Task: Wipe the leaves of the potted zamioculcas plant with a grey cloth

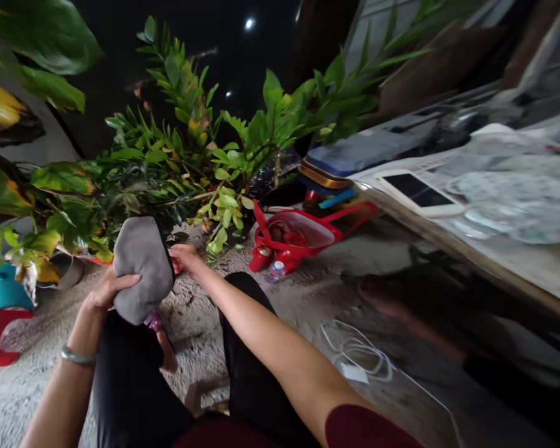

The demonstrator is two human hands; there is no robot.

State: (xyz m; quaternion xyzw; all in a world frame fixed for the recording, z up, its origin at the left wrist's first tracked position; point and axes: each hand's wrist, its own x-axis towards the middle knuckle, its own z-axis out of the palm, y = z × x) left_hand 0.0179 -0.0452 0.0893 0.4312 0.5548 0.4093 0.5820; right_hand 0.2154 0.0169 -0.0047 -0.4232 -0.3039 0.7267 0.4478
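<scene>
A grey, soft-looking padded piece (142,267) with a dark right edge is held up over my left knee. My left hand (112,287) grips it from the left, thumb lying across its front and the other fingers hidden behind. At the dark right edge is my right hand (186,258), its fingers curled and partly hidden. Whether those fingers pinch the edge or some small thing there, I cannot make out.
Leafy plants (233,155) rise ahead. A red toy wheelbarrow (298,233) stands beyond my right knee, near a small clear bottle (276,270). A white cable (359,351) lies on the ground. To the right, a table (518,277) bears a white phone (417,190).
</scene>
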